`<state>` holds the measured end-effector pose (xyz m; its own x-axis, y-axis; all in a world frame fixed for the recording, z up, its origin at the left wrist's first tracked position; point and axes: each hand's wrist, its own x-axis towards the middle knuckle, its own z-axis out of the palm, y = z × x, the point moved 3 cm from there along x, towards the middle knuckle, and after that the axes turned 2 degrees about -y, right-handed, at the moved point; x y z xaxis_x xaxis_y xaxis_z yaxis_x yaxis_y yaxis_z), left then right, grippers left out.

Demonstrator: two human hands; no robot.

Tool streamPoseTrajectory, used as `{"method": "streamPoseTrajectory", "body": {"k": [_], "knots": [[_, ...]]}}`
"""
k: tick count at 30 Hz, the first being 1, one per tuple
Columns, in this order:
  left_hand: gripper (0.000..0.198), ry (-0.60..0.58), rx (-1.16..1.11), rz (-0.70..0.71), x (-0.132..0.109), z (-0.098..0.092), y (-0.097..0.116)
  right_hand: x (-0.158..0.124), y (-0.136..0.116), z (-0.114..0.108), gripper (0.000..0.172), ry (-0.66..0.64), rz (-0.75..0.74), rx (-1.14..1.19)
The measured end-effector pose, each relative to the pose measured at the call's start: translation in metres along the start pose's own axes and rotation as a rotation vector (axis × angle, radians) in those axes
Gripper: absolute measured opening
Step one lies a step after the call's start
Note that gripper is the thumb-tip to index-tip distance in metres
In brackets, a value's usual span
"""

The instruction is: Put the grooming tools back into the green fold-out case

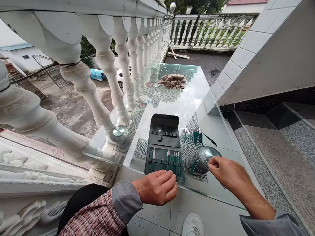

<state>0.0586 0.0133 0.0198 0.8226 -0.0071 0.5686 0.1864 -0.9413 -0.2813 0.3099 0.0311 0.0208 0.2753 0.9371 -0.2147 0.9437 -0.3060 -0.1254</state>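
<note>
A dark green manicure case (164, 141) lies unfolded on the glass table (137, 164). Slim metal tools (173, 157) stand in the loops of its lower half; a small snap-strap sheath (160, 133) sits in the upper half. Over the case's near edge, my left hand (159, 187) is closed, its fingertips curled together, and what they hold, if anything, is hidden. To the right, my right hand (228, 172) pinches something thin, mostly covered by the fingers. Beyond it lie nail clippers (197, 135) and small scissors (187, 139). Green-handled tweezers (194, 166) rest near the right hand.
Round metal-topped supports (120, 131) hold up the glass. A crumpled brown cloth (173, 81) and a small card (145, 98) lie farther back. White balusters (86, 88) line the left, and stone steps (278, 141) rise at right. A white shoe (193, 224) shows below.
</note>
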Motion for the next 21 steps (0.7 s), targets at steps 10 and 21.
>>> {"method": "streamPoseTrajectory", "body": {"k": [10,21], "knots": [[0.018,-0.02,-0.005,0.012,-0.001,0.0,0.0,0.004,0.004,-0.004,0.013,0.057,-0.012,0.279],[0.016,0.016,-0.013,0.023,0.0,0.003,0.003,0.011,-0.022,-0.002,0.032,0.054,0.08,1.354]]}}
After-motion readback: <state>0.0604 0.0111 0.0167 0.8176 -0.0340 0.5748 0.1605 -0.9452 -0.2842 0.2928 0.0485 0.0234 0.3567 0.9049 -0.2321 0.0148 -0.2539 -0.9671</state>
